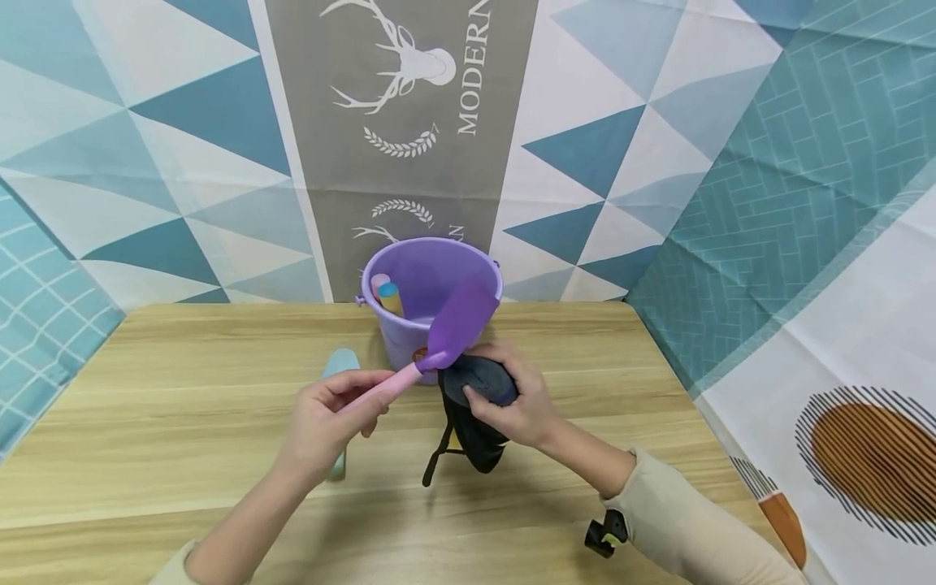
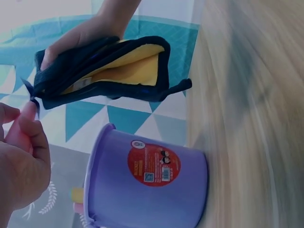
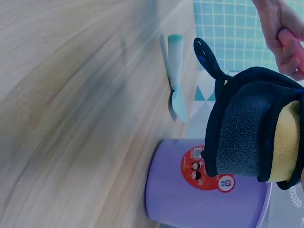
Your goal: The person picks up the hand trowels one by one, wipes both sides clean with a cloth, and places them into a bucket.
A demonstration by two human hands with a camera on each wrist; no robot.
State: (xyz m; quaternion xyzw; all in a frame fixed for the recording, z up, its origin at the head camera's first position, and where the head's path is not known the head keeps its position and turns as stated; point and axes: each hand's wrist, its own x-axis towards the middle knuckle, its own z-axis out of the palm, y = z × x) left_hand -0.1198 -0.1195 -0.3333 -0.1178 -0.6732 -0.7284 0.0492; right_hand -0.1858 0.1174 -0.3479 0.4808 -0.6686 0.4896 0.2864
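Note:
My left hand (image 1: 322, 418) grips the pink handle of a purple toy shovel (image 1: 461, 321). The shovel's blade points up and away, overlapping the bucket in the head view. A folded dark cloth (image 1: 475, 435) with a yellow inner side (image 2: 128, 71) and a hanging loop (image 3: 209, 59) is held in my right hand (image 1: 522, 402), thumb on its near face. Cloth and shovel meet around the neck of the blade. Just beyond both hands stands a purple bucket (image 1: 398, 337) with a round red label (image 2: 154, 164).
Inside the bucket lean a pink handle end (image 1: 379, 281) and a yellow handle with a blue tip (image 1: 391, 299). A pale green toy shovel (image 3: 175, 71) lies on the wooden table (image 1: 183, 439), partly behind my left hand. Patterned cloth walls surround the table's back and sides.

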